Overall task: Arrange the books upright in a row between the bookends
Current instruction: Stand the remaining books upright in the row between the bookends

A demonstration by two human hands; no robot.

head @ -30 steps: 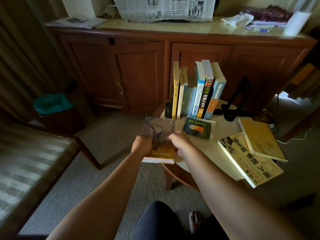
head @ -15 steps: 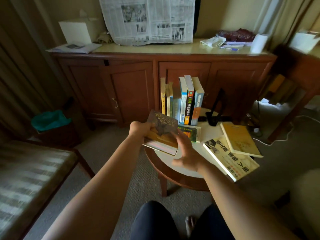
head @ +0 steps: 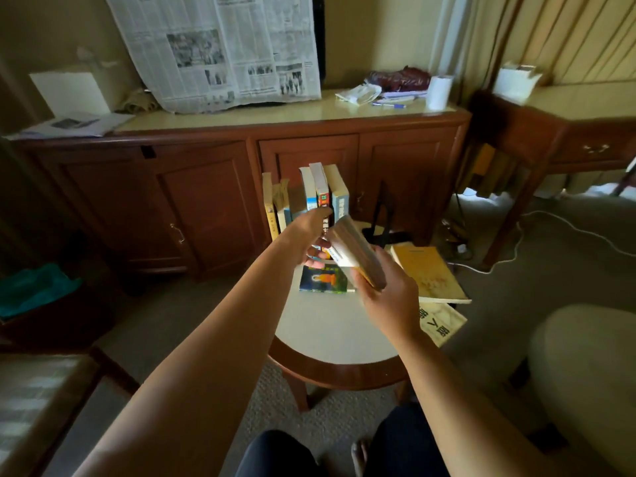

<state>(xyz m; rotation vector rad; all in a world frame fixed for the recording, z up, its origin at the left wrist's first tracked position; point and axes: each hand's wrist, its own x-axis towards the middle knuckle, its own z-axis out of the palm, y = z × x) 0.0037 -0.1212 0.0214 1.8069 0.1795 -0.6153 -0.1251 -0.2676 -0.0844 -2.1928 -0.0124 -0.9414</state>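
Observation:
Both my hands hold a thick book point(head: 356, 253) tilted on edge over the round table point(head: 330, 335). My right hand point(head: 387, 299) grips its near end. My left hand point(head: 309, 234) has thumb and fingers round its far end. Just behind it, several books point(head: 311, 196) stand upright in a row, leaning left. A black bookend point(head: 382, 218) stands to their right, with a gap between. The left bookend is hidden. Lying flat on the table are a green-covered book point(head: 323, 279), a yellow book point(head: 428, 273) and a cream book point(head: 442, 325) that overhangs the edge.
A wooden sideboard point(head: 213, 187) with a draped newspaper point(head: 220, 49) stands right behind the table. An armchair point(head: 585, 373) sits at right, a striped seat point(head: 38, 401) at left. A white cable point(head: 537, 228) trails on the carpet near a side table point(head: 557, 132).
The book went from lying flat in my left hand to standing tilted on edge and moved right, toward the row. My right hand, open half a second ago, now grips its near end.

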